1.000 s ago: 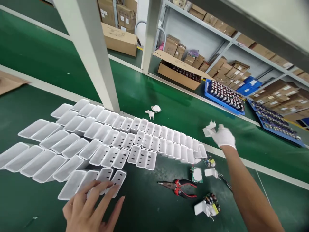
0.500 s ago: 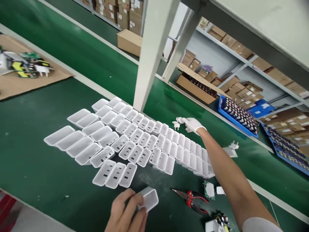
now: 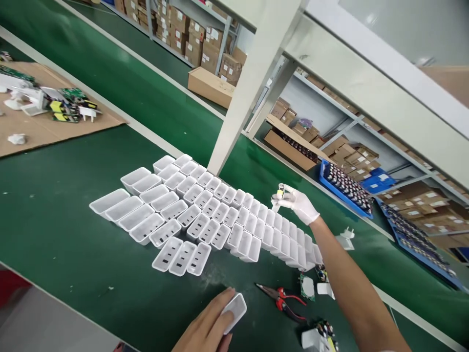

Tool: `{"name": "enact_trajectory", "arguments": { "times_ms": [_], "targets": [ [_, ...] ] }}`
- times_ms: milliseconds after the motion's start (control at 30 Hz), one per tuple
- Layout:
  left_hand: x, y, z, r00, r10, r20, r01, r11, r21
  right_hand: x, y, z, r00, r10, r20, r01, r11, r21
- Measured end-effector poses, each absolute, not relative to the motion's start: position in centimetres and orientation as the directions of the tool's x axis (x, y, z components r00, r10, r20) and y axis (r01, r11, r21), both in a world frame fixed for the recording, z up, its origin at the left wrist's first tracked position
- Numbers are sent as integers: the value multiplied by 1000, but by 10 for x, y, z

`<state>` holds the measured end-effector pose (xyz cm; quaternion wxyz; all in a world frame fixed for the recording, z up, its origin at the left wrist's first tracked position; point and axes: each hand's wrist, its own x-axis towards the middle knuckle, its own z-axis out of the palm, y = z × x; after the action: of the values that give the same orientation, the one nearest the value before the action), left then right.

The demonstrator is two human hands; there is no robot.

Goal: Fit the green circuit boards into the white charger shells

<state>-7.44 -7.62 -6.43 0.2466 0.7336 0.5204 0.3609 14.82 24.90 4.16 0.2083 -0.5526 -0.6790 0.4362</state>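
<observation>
In the lower middle of the head view, my bare left hand (image 3: 209, 325) grips a white plastic case (image 3: 237, 309), an open rectangular box tilted on the bench. My gloved right hand (image 3: 297, 203) is farther off, beyond the rows of cases, with its fingers closed on a small circuit assembly (image 3: 280, 191) that shows a yellow part and a white piece below it. Between the hands stand many white cases (image 3: 175, 209), packed in slanting rows, mouths up. Several have dark slots inside. Three cases (image 3: 182, 258) sit slightly apart at the front.
Red-handled pliers (image 3: 281, 299) lie right of my left hand. Near them are a green circuit board (image 3: 307, 287) and another circuit assembly (image 3: 324, 336). A post (image 3: 240, 107) rises behind the cases. Cardboard (image 3: 106, 122) with loose parts lies at left; a blue tray (image 3: 346, 190) stands at right.
My right hand has taken the circuit assembly with its white plug end up off the bench. My left hand still holds its case, with the fingers now farther around it. The view has shifted.
</observation>
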Motion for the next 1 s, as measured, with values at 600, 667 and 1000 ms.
{"name": "enact_trajectory", "arguments": {
  "times_ms": [600, 667, 1000],
  "targets": [
    [-67, -77, -48, 308, 930, 200, 517, -340, 786, 182, 77, 58, -311, 950, -37, 373, 86, -924],
    [-67, -75, -49, 302, 944, 131, 478, -269, 836, 190, 57, 57, -283, 959, -18, 592, 160, -790],
    [-63, -56, -37, 469, 881, -56, 415, -164, 895, 199, -2, 39, -541, 832, 126, 725, 537, -432]
  ]
}}
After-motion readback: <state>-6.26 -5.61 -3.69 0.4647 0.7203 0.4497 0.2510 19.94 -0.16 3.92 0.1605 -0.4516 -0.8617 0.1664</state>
